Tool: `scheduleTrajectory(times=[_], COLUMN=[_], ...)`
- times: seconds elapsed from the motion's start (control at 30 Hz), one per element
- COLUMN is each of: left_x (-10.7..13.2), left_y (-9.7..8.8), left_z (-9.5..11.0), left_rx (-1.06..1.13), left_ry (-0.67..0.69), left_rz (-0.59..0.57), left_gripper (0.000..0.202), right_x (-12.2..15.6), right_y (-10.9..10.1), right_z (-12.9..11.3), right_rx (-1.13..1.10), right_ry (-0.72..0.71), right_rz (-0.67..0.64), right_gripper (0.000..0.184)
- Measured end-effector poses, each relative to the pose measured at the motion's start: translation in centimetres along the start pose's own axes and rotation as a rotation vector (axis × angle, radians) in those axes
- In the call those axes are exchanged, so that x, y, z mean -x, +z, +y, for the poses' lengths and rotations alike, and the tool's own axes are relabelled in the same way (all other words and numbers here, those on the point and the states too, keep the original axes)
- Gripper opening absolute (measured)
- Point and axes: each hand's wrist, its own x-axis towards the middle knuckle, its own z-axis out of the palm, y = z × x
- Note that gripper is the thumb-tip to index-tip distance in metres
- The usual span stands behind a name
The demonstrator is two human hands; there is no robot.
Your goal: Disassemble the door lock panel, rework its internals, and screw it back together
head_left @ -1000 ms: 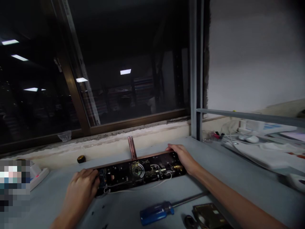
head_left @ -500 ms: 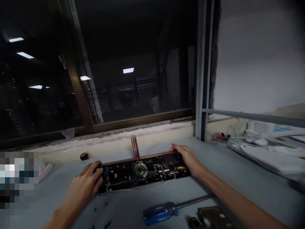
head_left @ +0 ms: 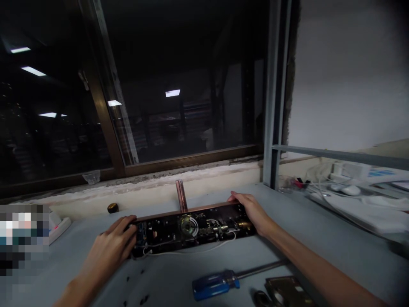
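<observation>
A long dark lock panel (head_left: pixel 191 228) lies open-side up on the grey table (head_left: pixel 319 238), showing a round metal part, wires and a small circuit board. A copper-coloured handle (head_left: pixel 180 195) sticks up from its far edge. My left hand (head_left: pixel 110 249) grips the panel's left end, fingers curled over it. My right hand (head_left: pixel 251 211) holds the right end, fingers along the far edge.
A blue-handled screwdriver (head_left: pixel 220 281) lies near the front edge, beside a dark metal lock body (head_left: pixel 287 292) and a small black part (head_left: pixel 260 296). A small brass knob (head_left: pixel 112 208) sits by the window sill. White cables and devices (head_left: pixel 345 189) lie right. A white power strip (head_left: pixel 59 224) sits left.
My left hand's fingers have shifted from the panel's near corner to curl over its left end. The view has drifted slightly; the panel and my right hand stay in place.
</observation>
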Motion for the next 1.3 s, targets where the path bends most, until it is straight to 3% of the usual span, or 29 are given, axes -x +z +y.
scheduleTrajectory(times=[0.27, 0.4, 0.6, 0.9, 1.17, 1.3], left_x=[-0.8, -0.9, -1.3, -0.9, -0.8, -0.7], left_y=[-1.4, -1.7, -1.8, -1.4, -1.4, -1.5], left_z=[1.0, 2.1, 3.3, 2.9, 3.8, 4.2], left_rx=[-0.018, -0.046, -0.048, -0.022, 0.022, 0.059], left_ry=[-0.101, -0.190, -0.369, -0.349, -0.360, -0.491], left_rz=[-0.195, -0.230, -0.173, -0.155, -0.092, -0.111], left_gripper=[0.030, 0.032, 0.030, 0.031, 0.029, 0.027], right_x=[0.0, -0.1, 0.0, 0.0, -0.1, 0.0], right_y=[0.0, 0.0, 0.0, 0.0, 0.0, 0.1], right_z=[0.2, 0.2, 0.1, 0.2, 0.3, 0.1], right_rx=[-0.009, -0.012, -0.004, -0.004, 0.008, 0.012], right_ry=[-0.003, 0.008, 0.020, 0.007, -0.014, -0.005], right_rz=[0.001, -0.008, 0.010, 0.014, -0.001, 0.002], right_gripper=[0.038, 0.038, 0.038, 0.038, 0.039, 0.039])
